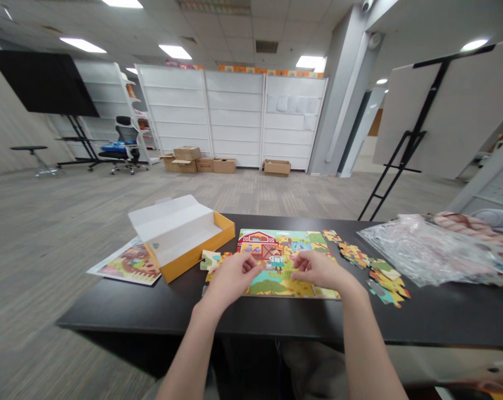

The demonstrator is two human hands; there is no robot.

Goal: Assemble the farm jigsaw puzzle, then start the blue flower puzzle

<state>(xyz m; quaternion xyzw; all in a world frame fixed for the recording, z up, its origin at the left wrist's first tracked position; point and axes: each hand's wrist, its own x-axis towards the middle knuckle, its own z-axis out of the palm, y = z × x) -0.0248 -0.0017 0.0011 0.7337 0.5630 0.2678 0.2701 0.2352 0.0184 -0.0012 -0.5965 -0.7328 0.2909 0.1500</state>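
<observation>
A colourful farm jigsaw puzzle (285,250) lies on the black table (130,308), mostly assembled. My left hand (230,275) rests on its left part with fingers curled and pinched near the middle of the picture. My right hand (318,269) sits over the puzzle's lower right, fingers bent in a pinch pointing left. What either hand holds is too small to make out. Loose puzzle pieces (376,272) lie in a strip to the right of the puzzle, and a few pieces (210,259) lie at its left edge.
An open yellow box (185,236) with a white lid stands left of the puzzle, on a printed sheet (129,265). Crumpled clear plastic (426,250) lies at the right. Beyond the table are cardboard boxes (201,161), an office chair (122,147) and an easel (405,144).
</observation>
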